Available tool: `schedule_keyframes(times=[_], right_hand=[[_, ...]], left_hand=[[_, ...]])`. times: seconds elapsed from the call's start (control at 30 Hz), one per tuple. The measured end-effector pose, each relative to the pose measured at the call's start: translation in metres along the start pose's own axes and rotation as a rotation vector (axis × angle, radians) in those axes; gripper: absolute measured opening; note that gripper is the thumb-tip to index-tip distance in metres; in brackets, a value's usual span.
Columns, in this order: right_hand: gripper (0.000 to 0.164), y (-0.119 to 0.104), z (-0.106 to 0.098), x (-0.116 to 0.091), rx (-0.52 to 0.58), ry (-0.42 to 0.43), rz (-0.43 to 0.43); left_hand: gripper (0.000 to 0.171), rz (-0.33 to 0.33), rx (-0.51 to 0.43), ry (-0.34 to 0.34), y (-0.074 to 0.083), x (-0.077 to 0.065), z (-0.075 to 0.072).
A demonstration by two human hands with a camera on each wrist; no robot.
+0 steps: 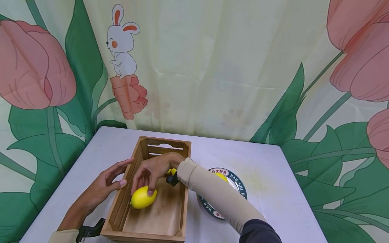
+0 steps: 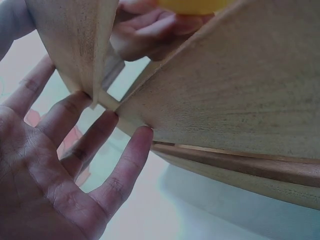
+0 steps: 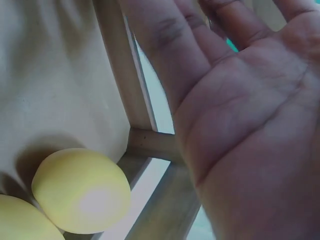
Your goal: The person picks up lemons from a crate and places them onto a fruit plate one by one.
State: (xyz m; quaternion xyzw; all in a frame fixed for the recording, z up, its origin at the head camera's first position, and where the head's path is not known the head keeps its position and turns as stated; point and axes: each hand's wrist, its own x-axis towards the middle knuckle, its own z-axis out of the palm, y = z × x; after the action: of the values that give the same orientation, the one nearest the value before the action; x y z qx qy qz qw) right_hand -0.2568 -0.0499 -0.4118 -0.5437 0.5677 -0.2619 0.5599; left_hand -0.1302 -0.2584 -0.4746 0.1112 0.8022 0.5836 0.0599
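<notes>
My right hand (image 1: 159, 167) reaches into a slatted wooden crate (image 1: 143, 237) and holds a yellow lemon (image 1: 142, 198) between thumb and fingers, near the crate's left wall. Behind that wrist, more yellow lemons (image 1: 172, 171) lie toward the far end, partly covered by the hand. Two of them show in the right wrist view, one lemon (image 3: 82, 192) close to the slatted end. Outside the crate, my left hand (image 1: 106, 182) rests its spread fingers against the left side. In the left wrist view its fingertips (image 2: 145, 134) touch the wooden slats.
Right of the crate stands a round plate (image 1: 241, 185) with a dark patterned rim. A yellow lemon (image 1: 222, 176) on it is mostly hidden by the right forearm. A white cloth covers the table (image 1: 273, 209), and a printed curtain (image 1: 212, 67) hangs behind.
</notes>
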Motion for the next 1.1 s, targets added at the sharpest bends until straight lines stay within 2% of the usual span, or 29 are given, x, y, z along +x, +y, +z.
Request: schedule_keyframes(times=[0.2, 0.6, 1.1], right_hand=[[0.048, 0.001, -0.002, 0.001, -0.029, 0.009, -0.061], [0.047, -0.029, 0.0, -0.015, -0.012, 0.028, -0.11], [0.046, -0.033, 0.0, -0.025, -0.004, 0.054, -0.158]], left_hand=[[0.061, -0.002, -0.002, -0.01, 0.002, 0.0, 0.0], [0.061, -0.006, 0.002, -0.004, 0.004, -0.001, 0.0], [0.062, -0.005, 0.008, -0.005, 0.003, 0.0, 0.001]])
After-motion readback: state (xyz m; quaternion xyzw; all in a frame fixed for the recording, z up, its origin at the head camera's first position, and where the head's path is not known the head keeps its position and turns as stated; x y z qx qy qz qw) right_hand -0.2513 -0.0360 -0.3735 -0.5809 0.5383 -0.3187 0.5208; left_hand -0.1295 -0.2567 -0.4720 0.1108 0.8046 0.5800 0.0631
